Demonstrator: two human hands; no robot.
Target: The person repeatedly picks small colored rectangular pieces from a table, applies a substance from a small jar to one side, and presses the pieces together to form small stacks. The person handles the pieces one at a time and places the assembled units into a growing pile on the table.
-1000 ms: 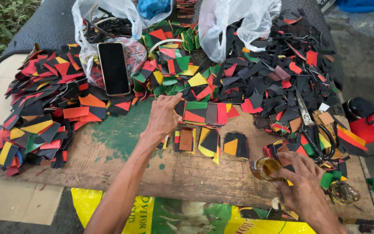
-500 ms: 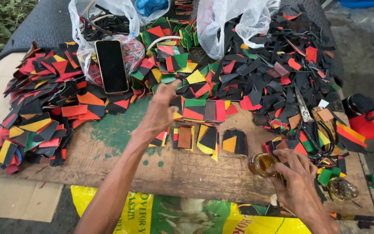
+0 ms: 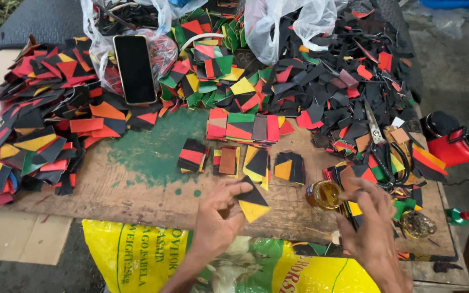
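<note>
The left hand (image 3: 215,220), earlier reaching into the pile, is now drawn back, grasping a black-and-yellow piece (image 3: 253,202). The right hand (image 3: 373,225) stays by the small amber jar (image 3: 324,194) on the worktop (image 3: 137,190), fingers loose, grasping nothing.

Outdoor craft workshop: scrap-strewn workbench (image 3: 137,190)

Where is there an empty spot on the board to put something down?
Bare wood and green paint lie on the board between the left scrap heap and four small stacks. Around the scissors it is crowded.

Head camera looks down, near board (image 3: 137,190).
</note>
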